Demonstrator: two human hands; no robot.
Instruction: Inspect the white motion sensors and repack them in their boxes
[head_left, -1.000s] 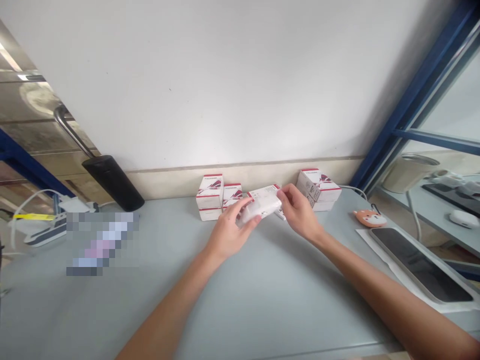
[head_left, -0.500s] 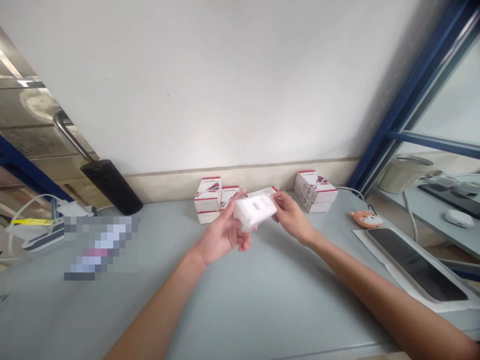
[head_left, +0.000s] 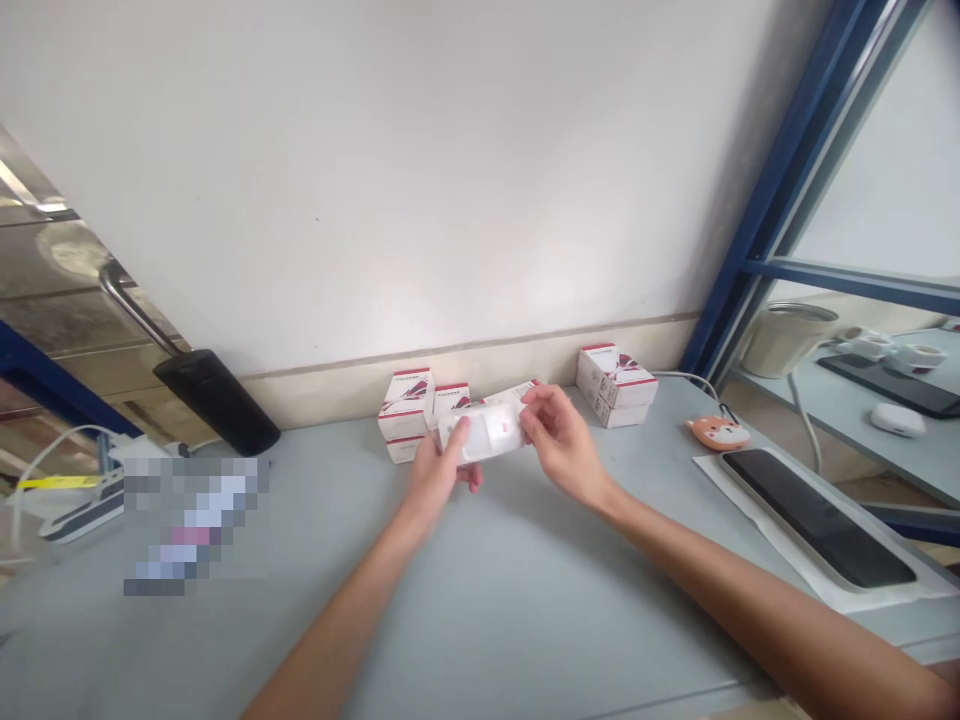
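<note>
Both of my hands hold one small white packet [head_left: 484, 436] above the grey table [head_left: 525, 600]. My left hand [head_left: 437, 472] grips its left end with the thumb on top. My right hand [head_left: 559, 445] pinches its right end with fingers and thumb. Just behind the packet, several small white-and-red boxes [head_left: 409, 400] stand against the wall, and a stack of two more boxes [head_left: 616, 372] sits to the right.
A black cylinder [head_left: 217, 400] leans at the back left beside a white cable and a blurred patch. To the right lie an orange fox-shaped charm [head_left: 716, 433] and a dark tablet [head_left: 817, 515] on white paper. A blue frame [head_left: 780, 190] borders the right side.
The white packet has been lifted off the boxes, turned in my hands, and now sits lower and level between both hands. The view has shifted slightly to the right.
</note>
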